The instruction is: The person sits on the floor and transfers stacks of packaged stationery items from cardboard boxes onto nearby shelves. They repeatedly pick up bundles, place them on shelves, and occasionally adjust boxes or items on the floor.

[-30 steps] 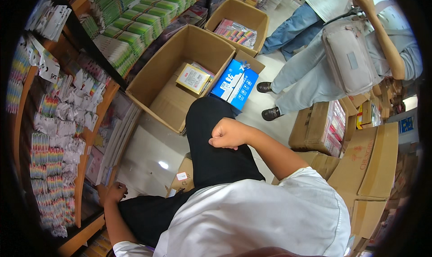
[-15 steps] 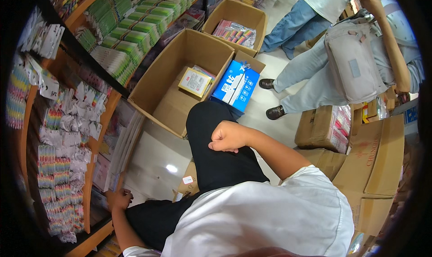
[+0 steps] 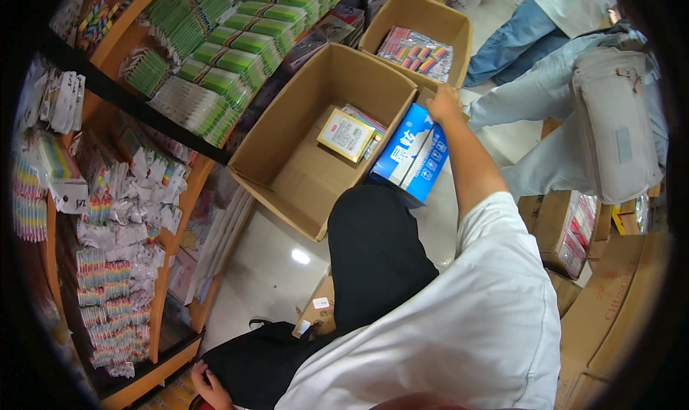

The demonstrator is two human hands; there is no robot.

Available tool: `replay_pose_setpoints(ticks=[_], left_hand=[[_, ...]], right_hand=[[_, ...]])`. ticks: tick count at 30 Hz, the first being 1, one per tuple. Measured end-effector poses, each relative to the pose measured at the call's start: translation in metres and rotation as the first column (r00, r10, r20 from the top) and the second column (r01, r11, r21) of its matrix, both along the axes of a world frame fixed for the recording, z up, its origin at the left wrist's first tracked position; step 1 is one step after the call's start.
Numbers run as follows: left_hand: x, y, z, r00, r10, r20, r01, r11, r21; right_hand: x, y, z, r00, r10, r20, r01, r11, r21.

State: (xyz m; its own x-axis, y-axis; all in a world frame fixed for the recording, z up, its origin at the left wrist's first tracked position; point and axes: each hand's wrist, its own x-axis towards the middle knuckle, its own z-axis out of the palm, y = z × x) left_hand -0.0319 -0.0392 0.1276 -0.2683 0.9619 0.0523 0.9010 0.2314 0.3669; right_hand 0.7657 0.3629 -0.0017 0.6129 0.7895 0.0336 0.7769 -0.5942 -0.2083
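Note:
My right hand reaches out over the far end of a blue cardboard box with white printing. Its fingers are bent over the box's upper edge by a brown flap; the fingertips are partly hidden. At the lower left, my left hand is beside my knee in black trousers, near the shelf's lower board. Its fingers are loosely curved and apart, with nothing seen in them. Against the blue box stands a large open brown carton, holding a yellow-and-white pack and some thin packets.
Another open carton with colourful packs stands behind. Shelves of green packets and hanging packs line the left. A person with a grey bag stands at right, near stacked cartons. A small brown box lies by my legs.
My right hand has gone from a closed fist above my knee to the far end of the blue box. My left hand has moved down toward the lower edge. The view has shifted.

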Motion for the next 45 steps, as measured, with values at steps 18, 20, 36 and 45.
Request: replay_pose_setpoints(ticks=[18, 20, 36, 45], left_hand=[[-0.019, -0.05, -0.02, 0.96, 0.142, -0.241, -0.177, 0.976, -0.128], [-0.005, -0.038, -0.019, 0.947, 0.115, -0.301, -0.182, 0.962, -0.205], [0.189, 0.141, -0.026, 0.947, -0.322, 0.015, 0.322, 0.947, 0.004], [0.283, 0.26, -0.132, 0.681, -0.723, -0.117, 0.681, 0.684, -0.261]], right_hand=[[0.03, 0.076, -0.045, 0.988, 0.145, 0.055, -0.133, 0.973, -0.188], [0.026, 0.073, -0.048, 0.985, 0.171, 0.026, -0.162, 0.962, -0.219], [0.014, 0.008, -0.031, 0.864, 0.429, -0.264, -0.44, 0.898, 0.019], [0.163, 0.177, -0.109, 0.87, -0.033, -0.493, -0.272, 0.801, -0.533]])
